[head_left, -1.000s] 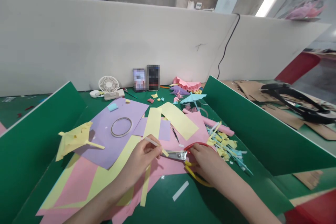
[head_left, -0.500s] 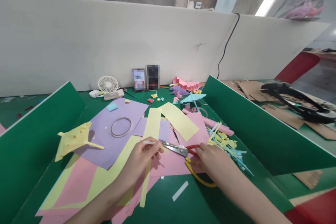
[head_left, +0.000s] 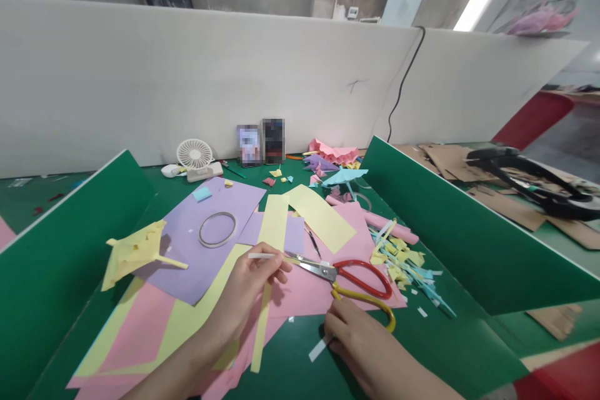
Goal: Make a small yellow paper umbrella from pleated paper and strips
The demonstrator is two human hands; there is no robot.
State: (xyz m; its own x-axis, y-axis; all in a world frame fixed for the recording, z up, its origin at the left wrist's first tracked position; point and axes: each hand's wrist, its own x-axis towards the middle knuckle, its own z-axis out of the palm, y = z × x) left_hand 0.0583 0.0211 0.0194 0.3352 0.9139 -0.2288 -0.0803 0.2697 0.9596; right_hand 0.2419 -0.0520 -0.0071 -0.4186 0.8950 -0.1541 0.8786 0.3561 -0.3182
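Scissors (head_left: 329,273) just released, freeing right hand (head_left: 359,332), now at white strip (head_left: 319,349) in front of scissors, grip unclear; left hand (head_left: 253,278) clamped on thin strip (head_left: 260,255) left of scissors.

We count one left hand (head_left: 255,276), 7 o'clock; one right hand (head_left: 350,332), 5 o'clock; scissors (head_left: 329,271), one pair, 5 o'clock; two screens (head_left: 273,141), 10 o'clock; one fan (head_left: 195,155), 9 o'clock; one ring (head_left: 200,235) on purple sheet (head_left: 229,200), 8 o'clock; one cord (head_left: 400,94), 2 o'clock.
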